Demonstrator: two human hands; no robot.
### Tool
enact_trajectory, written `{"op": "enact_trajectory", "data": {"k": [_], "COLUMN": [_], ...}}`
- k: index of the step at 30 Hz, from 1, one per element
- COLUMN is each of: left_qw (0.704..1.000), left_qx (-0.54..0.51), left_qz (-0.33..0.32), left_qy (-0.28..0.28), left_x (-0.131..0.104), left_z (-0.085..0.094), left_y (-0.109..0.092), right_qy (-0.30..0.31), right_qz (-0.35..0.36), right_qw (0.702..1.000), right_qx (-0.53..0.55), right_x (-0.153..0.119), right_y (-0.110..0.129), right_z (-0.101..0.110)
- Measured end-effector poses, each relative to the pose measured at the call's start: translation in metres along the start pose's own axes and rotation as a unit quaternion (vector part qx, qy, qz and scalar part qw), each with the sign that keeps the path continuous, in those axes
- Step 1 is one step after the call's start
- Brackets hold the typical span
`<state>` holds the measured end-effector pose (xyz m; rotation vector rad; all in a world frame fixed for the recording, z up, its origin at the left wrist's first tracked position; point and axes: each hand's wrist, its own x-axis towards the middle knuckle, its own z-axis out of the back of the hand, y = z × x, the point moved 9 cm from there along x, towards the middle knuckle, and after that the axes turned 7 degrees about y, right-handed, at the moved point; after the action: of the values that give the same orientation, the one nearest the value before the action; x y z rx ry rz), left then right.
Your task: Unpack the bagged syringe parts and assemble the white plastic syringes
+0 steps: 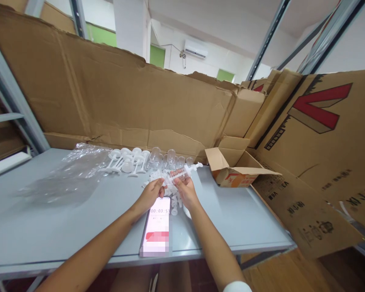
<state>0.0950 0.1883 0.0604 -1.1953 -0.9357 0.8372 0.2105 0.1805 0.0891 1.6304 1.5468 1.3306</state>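
Observation:
A clear plastic syringe (181, 173) with a white nozzle lies tilted above the table, its tip pointing up and to the right. My right hand (187, 192) is closed around the barrel. My left hand (152, 194) pinches at the syringe's rear end; the fingertips are partly hidden. Below and behind the hands spreads a heap of small white plastic parts (174, 211). Beyond them stand several clear barrels (171, 156), beside a group of white plungers (127, 166). A phone (158, 225) showing a running timer lies under my left wrist.
To the left is a crumpled clear plastic bag (76, 174). An open small cardboard box (239, 174) sits at the right on the grey table (48, 227). Tall cardboard sheets (146, 97) wall the back and right side, with metal shelf posts (18, 85) at the edges.

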Motion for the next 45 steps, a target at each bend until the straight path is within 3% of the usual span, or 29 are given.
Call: {"op": "enact_trajectory", "data": {"k": [4, 9, 13, 18, 23, 26, 28, 29, 32, 35, 37, 39, 41, 45], "left_qw": [0.999, 0.994, 0.992, 0.999, 0.968, 0.978, 0.996, 0.991, 0.909, 0.847, 0.831, 0.827, 0.833, 0.841], "left_qx": [-0.032, 0.072, 0.100, -0.027, -0.216, -0.189, -0.044, 0.063, 0.375, 0.514, 0.545, 0.552, 0.543, 0.532], "left_qz": [-0.009, -0.068, -0.068, 0.024, 0.093, 0.085, 0.044, 0.019, -0.024, -0.007, 0.012, 0.016, -0.003, -0.057], "left_qy": [0.006, -0.055, -0.038, 0.016, 0.088, 0.026, -0.068, -0.116, -0.179, -0.136, -0.107, -0.102, -0.108, -0.076], "left_x": [0.003, -0.002, -0.002, 0.001, -0.002, 0.000, 0.000, -0.002, -0.005, 0.000, 0.004, 0.006, 0.007, 0.011], "left_z": [0.001, 0.012, 0.009, 0.001, -0.013, 0.011, 0.042, 0.057, 0.075, 0.071, 0.068, 0.065, 0.060, 0.042], "left_y": [-0.001, -0.015, -0.017, 0.000, 0.004, 0.001, -0.009, -0.017, -0.035, -0.022, -0.010, -0.003, -0.002, 0.005], "right_qy": [0.000, -0.028, -0.026, -0.016, -0.015, -0.047, -0.070, -0.069, 0.019, 0.200, 0.314, 0.389, 0.414, 0.391], "right_qz": [0.008, 0.001, 0.003, -0.001, 0.029, 0.076, 0.075, 0.050, -0.095, -0.219, -0.282, -0.328, -0.349, -0.358], "right_qw": [1.000, 1.000, 0.999, 1.000, 0.999, 0.995, 0.992, 0.993, 0.993, 0.954, 0.906, 0.861, 0.840, 0.847], "right_qx": [0.000, 0.012, 0.021, 0.007, 0.018, 0.052, 0.077, 0.082, 0.072, 0.051, 0.031, 0.008, -0.015, -0.047], "right_x": [0.000, 0.000, 0.000, -0.002, -0.004, -0.004, -0.003, -0.002, -0.004, -0.021, -0.038, -0.053, -0.057, -0.049], "right_y": [0.004, 0.004, 0.005, 0.006, 0.015, 0.032, 0.040, 0.040, 0.027, 0.010, -0.001, -0.012, -0.021, -0.032], "right_z": [0.000, 0.004, 0.003, 0.000, 0.000, 0.015, 0.031, 0.038, 0.037, 0.011, -0.008, -0.018, -0.020, -0.010]}}
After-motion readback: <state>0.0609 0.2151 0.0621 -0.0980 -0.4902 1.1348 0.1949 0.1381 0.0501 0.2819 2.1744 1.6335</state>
